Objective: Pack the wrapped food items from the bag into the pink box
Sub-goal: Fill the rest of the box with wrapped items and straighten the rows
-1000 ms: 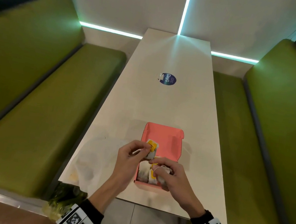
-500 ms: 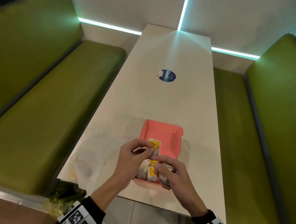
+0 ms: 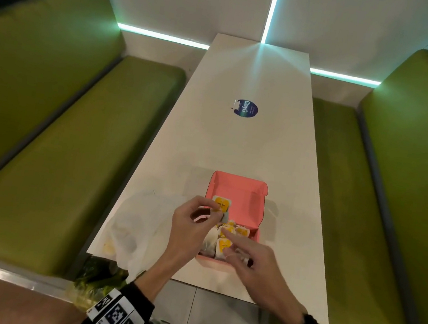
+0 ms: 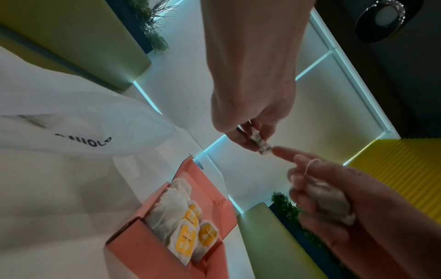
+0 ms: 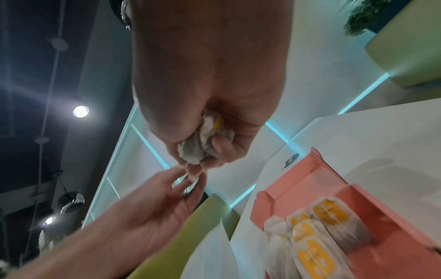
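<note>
Above the pink box (image 3: 235, 197) on the worktop (image 3: 240, 143), the left hand (image 3: 191, 230) pinches a yellow tag (image 3: 221, 204); the right hand (image 3: 255, 268) clasps its wrapped item (image 5: 198, 149). The item should be lowered upright beside the packed items (image 4: 183, 230), with the tag tucked in; the bag (image 3: 138, 231) lies left of the box.

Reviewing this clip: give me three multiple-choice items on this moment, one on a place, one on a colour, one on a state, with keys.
1. Where is the white plastic bag relative to the pink box?
A. to its left
B. inside it
C. to its right

2. What colour are the labels on the wrapped food items in the box?
A. blue
B. yellow
C. green

3. The box lid is:
A. taped shut
B. closed
C. open

Key: 1 A, the bag lies left of the box on the table; 2 B, yellow labels show; 3 C, the lid stands back and the inside is exposed.
</note>
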{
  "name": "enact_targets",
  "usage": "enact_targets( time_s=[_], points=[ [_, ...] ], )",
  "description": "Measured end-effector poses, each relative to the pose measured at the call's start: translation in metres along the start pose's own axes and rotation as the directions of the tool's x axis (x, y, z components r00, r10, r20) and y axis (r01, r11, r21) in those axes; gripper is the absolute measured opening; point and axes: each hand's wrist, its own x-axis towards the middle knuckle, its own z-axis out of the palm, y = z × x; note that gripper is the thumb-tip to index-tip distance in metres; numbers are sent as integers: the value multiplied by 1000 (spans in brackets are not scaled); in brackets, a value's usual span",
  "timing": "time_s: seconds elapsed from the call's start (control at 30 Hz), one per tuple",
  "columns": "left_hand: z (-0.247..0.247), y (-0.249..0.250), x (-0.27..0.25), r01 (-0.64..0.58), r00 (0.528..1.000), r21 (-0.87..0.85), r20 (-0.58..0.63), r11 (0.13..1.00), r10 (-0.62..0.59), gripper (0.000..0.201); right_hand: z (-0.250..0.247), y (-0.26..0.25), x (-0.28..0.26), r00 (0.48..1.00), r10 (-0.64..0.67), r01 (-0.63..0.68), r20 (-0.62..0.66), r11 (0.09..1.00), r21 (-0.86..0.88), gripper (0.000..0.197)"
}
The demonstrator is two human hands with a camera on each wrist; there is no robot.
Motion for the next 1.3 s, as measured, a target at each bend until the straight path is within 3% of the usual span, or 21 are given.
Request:
enact_targets(
  time_s=[0.1, 0.13, 0.27, 0.4, 0.47, 0.63, 0.8, 0.87, 0.93, 1.03, 1.13, 1.3],
  points=[
    [0, -6, -5, -30, 995, 1, 99, 1000, 30, 12, -22, -5, 18, 977, 34, -39, -211, 999, -18, 28],
    [1, -8, -8, -33, 992, -3, 125, 999, 33, 13, -29, -8, 25, 978, 45, -52, -206, 998, -29, 25],
    [4, -19, -16, 7, 977, -22, 213, 1000, -2, 19, -36, -8, 41, 998, 58, -54, 18, 984, -172, 5],
    [0, -30, -19, 94, 947, 59, 304, 994, -108, 27, -38, -9, 40, 991, 82, -52, 103, 963, -265, 17],
    [-1, -35, -19, 72, 923, 134, 367, 988, -117, 25, -38, -11, 38, 983, 104, -55, 150, 952, -300, 27],
    [2, -39, -18, 9, 919, 208, 383, 978, -90, 7, -38, -12, 38, 993, 92, -63, 74, 944, -324, 12],
    [5, -42, -23, -19, 908, 268, 409, 963, -96, 22, -43, -5, 34, 989, 139, -106, 46, 896, -431, 8],
    [3, -50, -24, -68, 910, 403, 400, 913, -109, 28, -48, -1, 32, 980, 190, -133, 57, 842, -523, 9],
    [1, -61, -25, -202, 895, 570, 438, 796, -87, 30, -50, 9, 32, 961, 265, -162, 76, 765, -623, 9],
    [7, -71, -27, -402, 832, 714, 546, 573, -96, 36, -47, 32, 36, 919, 381, -196, 104, 669, -717, 9],
    [17, -78, -28, -517, 779, 758, 609, 397, -150, 37, -37, 52, 46, 883, 442, -180, 156, 629, -757, 8],
    [27, -82, -33, -560, 728, 767, 636, 314, -256, 44, -21, 62, 62, 860, 483, -191, 163, 603, -775, 15]
  ],
)
